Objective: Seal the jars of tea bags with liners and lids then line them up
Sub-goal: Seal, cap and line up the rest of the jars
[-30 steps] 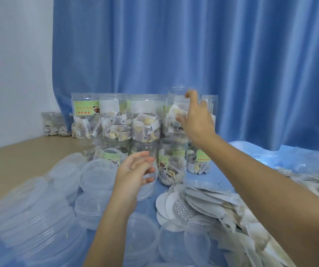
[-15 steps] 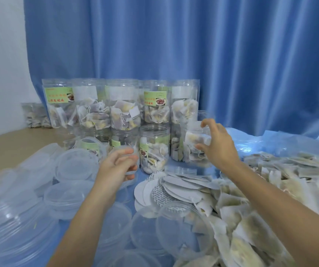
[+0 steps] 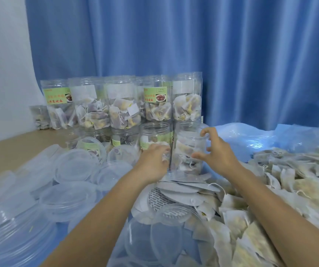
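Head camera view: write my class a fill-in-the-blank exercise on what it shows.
1. Both hands reach the clear plastic jar of tea bags, which has no ____ on it.
2. The curtain behind the jars is ____.
3. The loose tea bags are heaped on the person's ____ side.
4. The left hand is on the jar's ____ side.

Missing: lid; blue; right; left

No text is legible: the green labels on the upper-row jars (image 3: 155, 94) near the tabletop's far edge carry reddish characters and a small food picture, too blurred to read; the white labels (image 3: 183, 87) show blank.
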